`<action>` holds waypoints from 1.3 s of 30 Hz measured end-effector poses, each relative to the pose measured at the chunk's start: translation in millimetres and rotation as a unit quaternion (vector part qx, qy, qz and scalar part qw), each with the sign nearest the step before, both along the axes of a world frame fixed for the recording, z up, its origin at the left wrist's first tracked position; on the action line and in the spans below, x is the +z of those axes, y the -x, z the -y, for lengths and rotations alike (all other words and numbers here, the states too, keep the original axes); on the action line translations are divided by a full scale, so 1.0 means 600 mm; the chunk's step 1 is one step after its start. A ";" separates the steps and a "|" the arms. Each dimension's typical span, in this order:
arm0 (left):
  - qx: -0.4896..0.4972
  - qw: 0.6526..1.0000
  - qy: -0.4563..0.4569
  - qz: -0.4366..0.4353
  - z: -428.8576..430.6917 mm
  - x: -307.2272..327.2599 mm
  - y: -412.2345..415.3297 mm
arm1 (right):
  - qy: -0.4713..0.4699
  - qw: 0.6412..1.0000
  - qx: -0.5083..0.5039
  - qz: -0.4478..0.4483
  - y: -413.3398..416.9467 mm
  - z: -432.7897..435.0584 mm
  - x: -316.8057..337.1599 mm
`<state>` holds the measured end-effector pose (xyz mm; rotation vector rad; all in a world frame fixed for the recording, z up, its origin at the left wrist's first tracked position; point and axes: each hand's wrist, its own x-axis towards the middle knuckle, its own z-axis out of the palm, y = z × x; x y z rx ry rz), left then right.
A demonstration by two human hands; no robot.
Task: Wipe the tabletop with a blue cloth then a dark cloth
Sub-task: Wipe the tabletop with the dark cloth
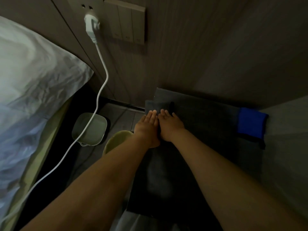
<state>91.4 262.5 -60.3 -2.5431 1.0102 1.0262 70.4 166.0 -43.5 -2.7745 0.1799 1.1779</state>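
A dark cloth (156,105) lies folded at the far left corner of the dark tabletop (208,117). My left hand (146,125) and my right hand (170,125) rest side by side with flat fingers, fingertips pressing on the cloth's near edge. Both forearms stretch across the tabletop. The blue cloth (250,125) lies on the right side of the tabletop against the wall, apart from both hands.
A bed with white sheets (33,84) fills the left. A white charger cable (101,77) hangs from a wall socket (90,22) down past a pale square bin (90,129) on the floor. A yellow-green slipper (116,140) sits beside the table.
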 end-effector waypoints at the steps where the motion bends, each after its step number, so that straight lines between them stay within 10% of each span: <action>1: 0.000 1.000 -0.004 -0.002 -0.002 0.000 0.004 | 0.008 1.000 0.006 -0.006 0.005 -0.004 0.001; 39: -0.086 0.996 -0.004 0.012 0.092 0.007 0.072 | 0.052 0.998 -0.014 -0.025 0.095 0.087 0.004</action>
